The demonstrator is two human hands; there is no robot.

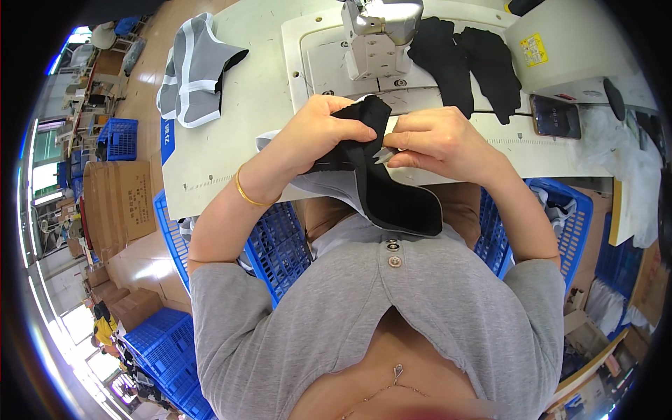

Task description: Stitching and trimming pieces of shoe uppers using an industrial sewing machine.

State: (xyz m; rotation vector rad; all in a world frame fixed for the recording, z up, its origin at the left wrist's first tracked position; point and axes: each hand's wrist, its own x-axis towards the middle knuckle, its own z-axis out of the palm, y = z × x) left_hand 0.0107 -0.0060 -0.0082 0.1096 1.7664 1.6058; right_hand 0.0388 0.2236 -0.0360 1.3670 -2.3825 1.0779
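My left hand [318,133] is closed on a black and grey fabric piece [399,206], thumb on top, near the table's front edge. The piece hangs from there toward my lap, its black side showing and a grey edge along its left. Close by on the right, my right hand [437,143] is closed around small metal thread snips [382,155]. Their tips meet the fabric's edge just below my left fingers. My palm hides most of the snips. Straight ahead stands the head of a sewing machine [378,49].
Two black fabric pieces [465,63] lie right of the machine, with a dark phone [555,117] beyond. Grey pieces with white strips [198,73] rest at the table's left. Blue crates [278,241] stand below the table on both sides. A cardboard box [120,206] is farther left.
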